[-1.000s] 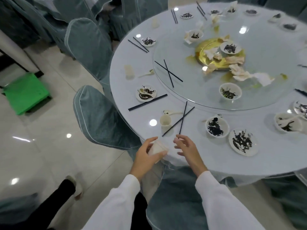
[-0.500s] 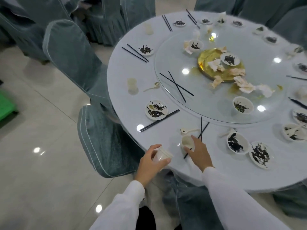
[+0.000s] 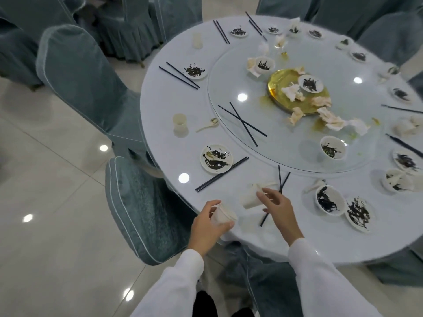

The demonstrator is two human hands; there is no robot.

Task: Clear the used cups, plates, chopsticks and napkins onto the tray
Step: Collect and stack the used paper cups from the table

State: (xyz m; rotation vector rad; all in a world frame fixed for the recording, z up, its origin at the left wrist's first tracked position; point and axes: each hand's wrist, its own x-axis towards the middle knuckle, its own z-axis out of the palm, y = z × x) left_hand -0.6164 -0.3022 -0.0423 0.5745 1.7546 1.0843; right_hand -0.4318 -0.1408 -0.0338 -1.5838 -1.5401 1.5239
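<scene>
A: Cups first, left to right. Left hand (image 3: 207,227) sits at the near table edge, fingers and thumb curled round a white cup (image 3: 222,215), tilted, held just off the cloth. Right hand (image 3: 278,208) is over the table, thumb and fingertips pinching a second white cup (image 3: 250,197), which is tipped on its side above the surface.

B: Anything under the right hand?

A: A crossed pair of black chopsticks (image 3: 280,183); the hand covers the middle, so contact cannot be judged. White sleeves on both arms.

B: Surface?

A: Round table (image 3: 164,106) in a pale cloth, with a glass turntable (image 3: 286,154) in the centre. On the near left rim: an upright cup (image 3: 180,124), a spoon (image 3: 208,125) just beside it, then a sauce-smeared plate (image 3: 217,159) with another chopstick pair (image 3: 222,173) touching its right side. Crossed chopsticks (image 3: 242,121) lie on the turntable's left. A gold plate (image 3: 280,88) sits in the middle, with crumpled napkins (image 3: 336,121) on and beside it and yellow smears on the glass. Right of the hands: a stained bowl (image 3: 329,200) and a stained plate (image 3: 359,213), touching.

B: Room?

A: Teal covered chairs (image 3: 77,72) ring the table; one stands just left of the left hand. Glossy pale floor tiles (image 3: 45,202) show ceiling-light reflections.
</scene>
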